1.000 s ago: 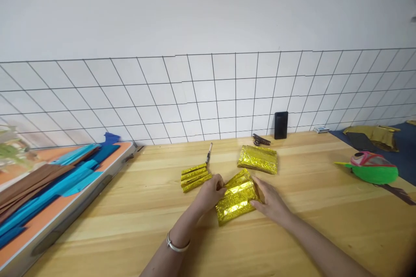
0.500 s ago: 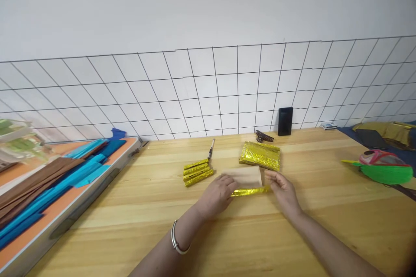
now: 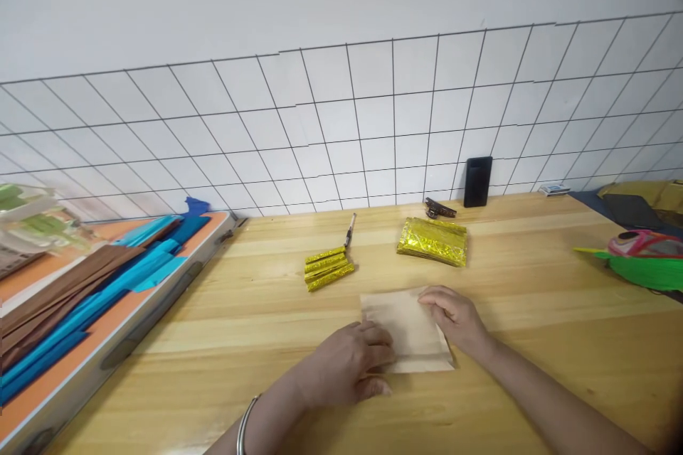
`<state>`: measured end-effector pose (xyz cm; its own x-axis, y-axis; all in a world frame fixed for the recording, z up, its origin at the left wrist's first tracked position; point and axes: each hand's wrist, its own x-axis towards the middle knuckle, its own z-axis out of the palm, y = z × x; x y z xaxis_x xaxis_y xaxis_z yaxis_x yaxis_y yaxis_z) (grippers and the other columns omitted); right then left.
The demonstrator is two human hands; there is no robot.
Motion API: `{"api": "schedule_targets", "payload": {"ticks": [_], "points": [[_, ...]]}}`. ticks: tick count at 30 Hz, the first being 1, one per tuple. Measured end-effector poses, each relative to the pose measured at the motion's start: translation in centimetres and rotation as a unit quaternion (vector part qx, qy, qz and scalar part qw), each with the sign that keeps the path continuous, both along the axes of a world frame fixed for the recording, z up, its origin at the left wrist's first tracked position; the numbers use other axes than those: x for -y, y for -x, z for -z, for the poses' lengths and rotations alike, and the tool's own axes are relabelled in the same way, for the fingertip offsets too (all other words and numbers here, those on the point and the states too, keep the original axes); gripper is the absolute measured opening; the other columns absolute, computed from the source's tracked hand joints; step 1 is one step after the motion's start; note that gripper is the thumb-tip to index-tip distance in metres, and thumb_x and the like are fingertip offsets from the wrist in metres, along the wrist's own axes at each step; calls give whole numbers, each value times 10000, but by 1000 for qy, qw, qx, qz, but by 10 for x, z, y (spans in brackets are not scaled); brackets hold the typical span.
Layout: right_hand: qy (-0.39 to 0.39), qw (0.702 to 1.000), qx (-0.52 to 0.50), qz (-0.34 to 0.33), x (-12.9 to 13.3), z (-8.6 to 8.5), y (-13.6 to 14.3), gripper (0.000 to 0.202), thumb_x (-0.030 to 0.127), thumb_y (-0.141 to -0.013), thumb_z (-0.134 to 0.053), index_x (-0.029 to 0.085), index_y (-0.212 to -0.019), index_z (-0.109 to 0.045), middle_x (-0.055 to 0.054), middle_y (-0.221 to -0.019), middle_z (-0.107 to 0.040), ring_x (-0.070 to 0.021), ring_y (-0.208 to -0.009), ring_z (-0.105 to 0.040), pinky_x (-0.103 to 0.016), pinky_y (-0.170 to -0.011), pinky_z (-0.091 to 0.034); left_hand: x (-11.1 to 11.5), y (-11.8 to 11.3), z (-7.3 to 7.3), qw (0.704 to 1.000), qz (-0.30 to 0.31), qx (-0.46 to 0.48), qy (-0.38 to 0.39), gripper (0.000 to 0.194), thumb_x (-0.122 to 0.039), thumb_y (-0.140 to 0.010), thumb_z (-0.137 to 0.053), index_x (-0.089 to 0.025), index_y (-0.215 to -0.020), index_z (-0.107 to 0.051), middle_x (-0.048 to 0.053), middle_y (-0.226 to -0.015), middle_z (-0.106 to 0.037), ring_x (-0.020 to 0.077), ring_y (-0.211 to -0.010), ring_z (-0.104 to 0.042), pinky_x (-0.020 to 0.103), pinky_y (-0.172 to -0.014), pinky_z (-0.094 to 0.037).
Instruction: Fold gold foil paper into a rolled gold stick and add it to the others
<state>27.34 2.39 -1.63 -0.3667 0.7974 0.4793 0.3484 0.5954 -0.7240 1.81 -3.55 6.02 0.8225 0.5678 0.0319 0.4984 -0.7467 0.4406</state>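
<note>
A sheet of tan paper [image 3: 405, 320] lies on the wooden table in front of me, with faint crease lines across it. My left hand [image 3: 355, 362] rests on its lower left part, thumb apart from the fingers. At the sheet's upper right edge, my right hand [image 3: 453, 316] has thumb and fingers closed on the paper. Beyond the sheet lie a stack of shiny gold foil sheets [image 3: 432, 242] and, to its left, a pleated gold foil piece [image 3: 329, 269].
Behind the pleated foil is a pen [image 3: 351, 229]. A dark hair clip [image 3: 440, 209] and a black phone [image 3: 477, 182] are near the tiled wall. At left, an orange-topped board [image 3: 160, 302] carries brown and blue paper. A green and pink item [image 3: 643, 259] sits at right.
The folded paper now lies spread out, tan side up, and the gold strip along its near edge is out of sight. Both hands are lower relative to the foil stack. The view has shifted.
</note>
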Motion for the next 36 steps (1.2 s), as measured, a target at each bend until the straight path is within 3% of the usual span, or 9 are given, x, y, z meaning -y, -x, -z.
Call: {"api": "schedule_targets", "payload": {"ticks": [5, 9, 12, 16, 21, 27, 36], "points": [[-23, 996, 68, -50, 2, -2, 2, 269, 124, -851, -429, 234, -972, -643, -36, -918, -663, -147, -844, -612, -280, -751, -497, -2, -1, 12, 999, -26, 20, 26, 230, -274, -941, -396, -181, -864, -592, 42, -879, -605, 162, -841, -556, 251, -795, -414], [-85, 979, 178, -42, 6, -7, 7, 261, 130, -875, -427, 219, -1024, -623, -51, -953, -666, -166, -898, -592, -325, -843, -469, -10, -6, 26, 995, -85, 23, 37, 209, -116, -891, -390, -182, -911, -587, 38, -873, -598, 150, -808, -565, 218, -716, -436], [-111, 960, 251, -48, 10, -12, 12, 237, 160, -886, -447, 230, -1022, -629, -48, -966, -664, -182, -924, -575, -376, -925, -421, -14, -11, 36, 991, -126, 38, 27, 233, -75, -851, -408, -183, -964, -580, 41, -894, -596, 154, -849, -568, 225, -755, -448], [-94, 943, 316, -44, 16, -23, 18, 222, 213, -880, -486, 227, -1056, -620, -56, -1012, -640, -205, -986, -536, -389, -937, -407, -11, -17, 45, 982, -184, 32, -1, 249, -167, -867, -459, -211, -1094, -549, 53, -1012, -589, 164, -908, -573, 246, -792, -466], [-51, 927, 370, -30, 20, -32, 22, 301, 296, -873, -507, 238, -1160, -574, -80, -1214, -559, -246, -1142, -450, -436, -988, -355, -2, -23, 47, 983, -169, 18, -64, 288, -264, -873, -508, -225, -1158, -533, 58, -1151, -569, 217, -1025, -522, 349, -898, -440], [-9, 911, 408, -63, 18, -26, 18, 499, 388, -880, -466, 227, -1350, -411, -104, -1466, -304, -284, -1334, -241, -490, -1060, -245, -5, -16, 47, 984, -153, -31, -90, 519, -371, -870, -512, -242, -1352, -372, 76, -1433, -349, 295, -1326, -253, 476, -1060, -266], [-5, 913, 393, -109, 23, -25, 12, 665, 470, -890, -439, 226, -1451, -180, -85, -1525, -68, -276, -1389, -43, -489, -1118, -95, -8, -7, 51, 984, -138, -70, -85, 622, -543, -893, -365, -250, -1427, -243, 111, -1504, -183, 370, -1376, -54, 591, -1059, -140]]}}
